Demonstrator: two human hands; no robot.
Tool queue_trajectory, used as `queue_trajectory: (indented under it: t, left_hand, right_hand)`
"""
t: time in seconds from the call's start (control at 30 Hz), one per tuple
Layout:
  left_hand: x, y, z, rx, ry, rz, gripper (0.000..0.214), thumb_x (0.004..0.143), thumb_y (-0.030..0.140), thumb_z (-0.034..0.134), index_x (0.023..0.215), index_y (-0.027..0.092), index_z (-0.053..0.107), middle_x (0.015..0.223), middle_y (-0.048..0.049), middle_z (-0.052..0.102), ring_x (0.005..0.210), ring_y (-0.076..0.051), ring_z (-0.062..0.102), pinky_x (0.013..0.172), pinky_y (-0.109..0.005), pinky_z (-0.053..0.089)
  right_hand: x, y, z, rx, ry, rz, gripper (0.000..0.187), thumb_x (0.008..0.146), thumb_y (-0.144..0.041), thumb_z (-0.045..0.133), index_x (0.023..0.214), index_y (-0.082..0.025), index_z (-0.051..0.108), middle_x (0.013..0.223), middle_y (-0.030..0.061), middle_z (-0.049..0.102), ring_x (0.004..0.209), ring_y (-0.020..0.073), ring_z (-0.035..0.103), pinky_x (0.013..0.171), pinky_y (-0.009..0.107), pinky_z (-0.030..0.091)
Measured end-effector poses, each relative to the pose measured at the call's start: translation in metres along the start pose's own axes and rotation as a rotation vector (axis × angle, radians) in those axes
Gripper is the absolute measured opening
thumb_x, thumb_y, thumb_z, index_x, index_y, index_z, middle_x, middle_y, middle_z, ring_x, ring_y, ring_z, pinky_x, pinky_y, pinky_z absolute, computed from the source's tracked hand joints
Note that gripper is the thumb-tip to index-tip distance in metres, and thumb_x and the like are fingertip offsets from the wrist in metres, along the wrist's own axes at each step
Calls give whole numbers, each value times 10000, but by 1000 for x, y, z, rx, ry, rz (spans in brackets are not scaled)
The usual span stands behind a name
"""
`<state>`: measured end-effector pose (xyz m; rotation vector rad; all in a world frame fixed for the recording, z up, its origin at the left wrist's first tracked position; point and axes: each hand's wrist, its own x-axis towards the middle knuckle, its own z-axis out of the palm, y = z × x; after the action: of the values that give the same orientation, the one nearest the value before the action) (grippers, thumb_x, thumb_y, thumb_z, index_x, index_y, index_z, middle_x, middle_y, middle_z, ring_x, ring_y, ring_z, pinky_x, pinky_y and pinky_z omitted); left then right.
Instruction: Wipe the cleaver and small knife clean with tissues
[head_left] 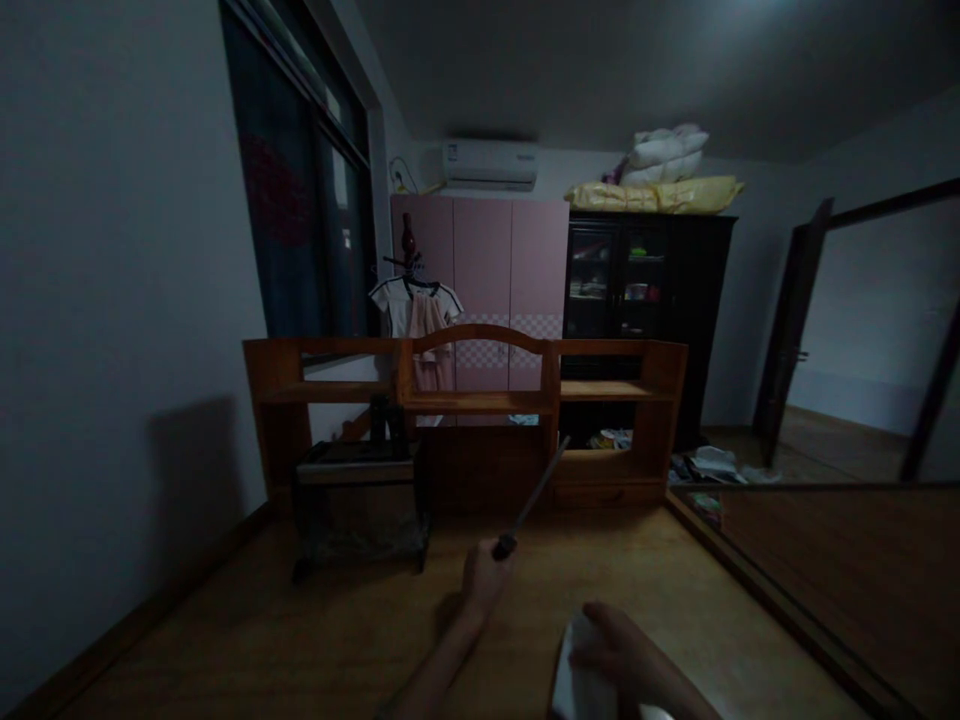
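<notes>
My left hand [487,575] is closed around the dark handle of a long thin metal rod-like tool [536,495]. Its shaft slants up and to the right over the desk, and its exact kind is too dim to make out. Lower right, my right hand [611,645] has its fingers bent over a white, flat-sided thing [570,670], perhaps paper or cloth, partly hidden by the hand. To the left of my left hand stands a dark-framed, glass-fronted box like a small tank [360,510], with a black fitting [388,418] on top.
The wooden desk top [315,640] has a shelf unit [480,402] along its back. A wall [150,300] rises on the left; a raised edge [757,590] borders the right. Beyond are hanging clothes [416,310], pink cabinets [484,260], a black cabinet [694,300] and a door [799,320].
</notes>
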<state>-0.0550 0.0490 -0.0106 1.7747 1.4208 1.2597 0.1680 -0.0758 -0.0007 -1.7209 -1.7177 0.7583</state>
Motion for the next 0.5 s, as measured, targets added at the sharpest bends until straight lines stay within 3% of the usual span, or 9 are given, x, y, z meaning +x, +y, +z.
queue_trajectory:
  t: [0.13,0.27,0.33,0.5]
  left_hand:
    - [-1,1,-3,-24,53,-41,394,766,466,497,581,130,583,557,-6,475,575,-135,451,544,-239,301]
    - [-2,-2,-2,-37,78,-98,393,757,464,505,563,132,584,530,-3,460,538,-128,433,513,-244,272]
    - [1,-7,-2,-47,90,-122,396,739,490,511,570,139,581,532,3,449,538,-129,425,514,-247,266]
    - [9,-14,-5,-109,113,-206,437,667,581,552,566,157,539,557,8,435,577,-133,409,523,-242,277]
  right_hand:
    - [60,-10,-5,331,114,-74,690,675,-473,646,1267,-129,560,1307,159,591,1220,305,540,1021,384,406]
    - [106,-11,8,735,142,-29,714,560,-576,743,1143,-184,617,1089,119,695,997,342,649,827,444,517]
    - [114,-8,14,875,168,-36,611,541,-550,790,1024,-197,666,960,93,724,928,325,668,805,415,522]
    - [109,-7,8,1059,56,-13,462,602,-469,819,950,-181,719,944,92,744,858,285,685,738,361,533]
